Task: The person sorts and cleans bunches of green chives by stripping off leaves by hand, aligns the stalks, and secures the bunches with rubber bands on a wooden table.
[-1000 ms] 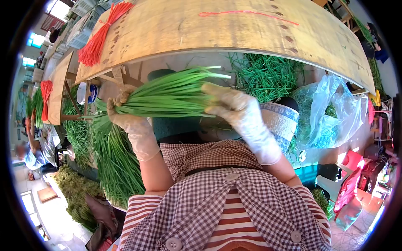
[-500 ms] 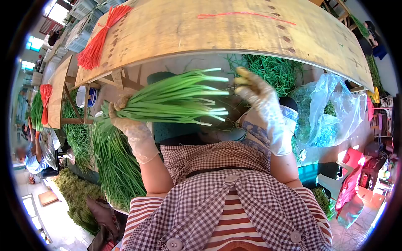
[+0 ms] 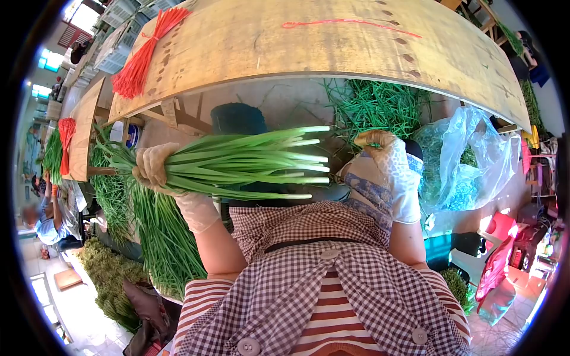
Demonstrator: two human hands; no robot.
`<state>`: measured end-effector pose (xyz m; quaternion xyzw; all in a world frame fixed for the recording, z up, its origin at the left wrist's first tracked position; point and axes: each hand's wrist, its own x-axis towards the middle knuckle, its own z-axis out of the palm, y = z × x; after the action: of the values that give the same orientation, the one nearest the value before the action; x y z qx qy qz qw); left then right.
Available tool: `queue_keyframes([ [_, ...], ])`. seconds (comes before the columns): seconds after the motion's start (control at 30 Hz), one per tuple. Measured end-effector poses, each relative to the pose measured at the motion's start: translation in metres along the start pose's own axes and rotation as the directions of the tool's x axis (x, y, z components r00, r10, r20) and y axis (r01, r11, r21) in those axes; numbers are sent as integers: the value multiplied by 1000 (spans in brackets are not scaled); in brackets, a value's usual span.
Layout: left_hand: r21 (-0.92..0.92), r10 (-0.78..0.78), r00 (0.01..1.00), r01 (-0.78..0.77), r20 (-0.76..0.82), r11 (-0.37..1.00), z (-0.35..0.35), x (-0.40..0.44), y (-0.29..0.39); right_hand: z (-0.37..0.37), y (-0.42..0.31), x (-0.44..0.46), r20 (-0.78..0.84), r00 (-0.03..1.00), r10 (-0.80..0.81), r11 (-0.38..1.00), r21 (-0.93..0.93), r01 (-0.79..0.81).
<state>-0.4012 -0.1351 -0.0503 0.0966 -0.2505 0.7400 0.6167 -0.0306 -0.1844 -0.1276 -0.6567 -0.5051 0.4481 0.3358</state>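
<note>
My left hand [image 3: 153, 168], in a pale glove, is closed round a bunch of garlic chives [image 3: 237, 160]. The bunch lies level across my lap, with its white stem ends fanned out to the right and its leaf tips behind the hand. Apart from those stem ends, my right hand [image 3: 385, 151] is raised above my right knee. Its gloved fingers are curled in, and what they hold, if anything, cannot be made out. Below my left hand rests a large heap of long garlic chives [image 3: 169, 237].
Ahead stands a wooden table [image 3: 332, 50] with a bundle of red ties [image 3: 145, 59] and one loose red tie [image 3: 356, 22]. Loose green trimmings [image 3: 380, 107] lie on the floor beneath. A clear plastic bag [image 3: 469, 154] sits right. At far left, another person [image 3: 50, 222] works.
The bunch has come lower and nearer to me in my left hand, its leaf tips now showing. My right hand has dropped slightly, and its spread fingers have curled in.
</note>
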Motion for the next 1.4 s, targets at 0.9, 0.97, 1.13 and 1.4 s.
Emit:
queue_keyframes([
  [0.9, -124, -127, 956, 164, 264, 979, -13, 4, -15, 72, -43, -43, 610, 681, -405, 854, 518, 43],
  [0.97, -131, -95, 969, 127, 229, 983, -8, 5, -15, 67, -56, -53, 635, 743, -209, 682, 640, -355],
  [1.13, -109, -69, 987, 85, 148, 990, -5, 4, -14, 60, -64, -56, 565, 804, -184, 610, 707, -357],
  [1.4, -235, 40, 955, 32, 294, 971, 1, 17, 26, -8, -15, -24, 417, 873, -253, 628, 757, -180],
])
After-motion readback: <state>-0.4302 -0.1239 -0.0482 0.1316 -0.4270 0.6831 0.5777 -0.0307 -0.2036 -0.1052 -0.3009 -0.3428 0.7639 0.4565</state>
